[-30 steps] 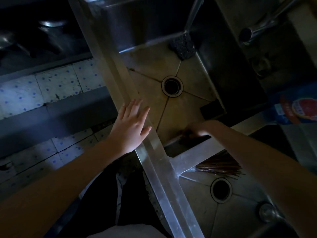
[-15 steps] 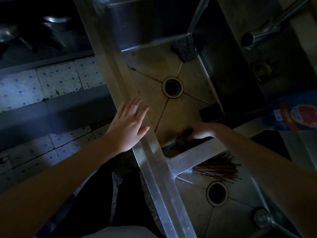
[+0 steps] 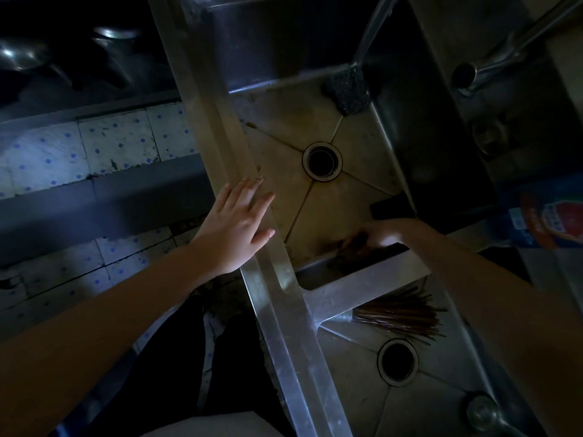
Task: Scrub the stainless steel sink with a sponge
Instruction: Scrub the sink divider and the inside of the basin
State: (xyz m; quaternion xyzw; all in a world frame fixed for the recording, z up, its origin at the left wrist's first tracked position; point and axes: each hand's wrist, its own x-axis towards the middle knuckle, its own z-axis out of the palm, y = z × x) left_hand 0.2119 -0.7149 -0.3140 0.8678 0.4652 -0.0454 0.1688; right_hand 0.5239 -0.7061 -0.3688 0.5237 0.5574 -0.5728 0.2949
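Head view, looking down; scene dim.

Upper left of frame: dark shelf w/ metal pans (image 3: 110, 36); below it, a spotted tiled ledge (image 3: 120, 140).

Centre left: left hand (image 3: 235, 228) is laid flat, fingers spread and extended, palm on the front rim (image 3: 277, 310) of the sink (image 3: 284, 121); nothing is held. It is judged to serve as a brace.

Centre: sink basin seen w/ creased floor panels running to the drain (image 3: 322, 160); brownish film is visible on the floor, esp. near the lower edge. A dark scouring pad (image 3: 347, 93) lies in the upper corner of the basin, apart from both hands, below a thin stream or rod whose nature cannot be told.

Centre right: right hand (image 3: 383, 233) is reached down into the lower corner of the basin, next to the divider (image 3: 362, 288). It appears curled over a dark object pressed to the floor, presumably the sponge (image 3: 355, 242); blur and shadow prevent a firm reading of grip or object. A dark rectangular item (image 3: 391, 206) lies just above the hand.

Lower right: second basin w/ its own drain (image 3: 398, 361) and a bundle of chopsticks (image 3: 400, 316). Upper right: tap spout (image 3: 492, 64); a blue-red packet (image 3: 549, 216) at the right edge.

Step in hand (judged): scrubbing of basin floor at the near corner; most of the floor and the walls appear not yet done. Next move calls for firm downward pressure and strokes carried toward the drain, w/ the left hand kept as support.
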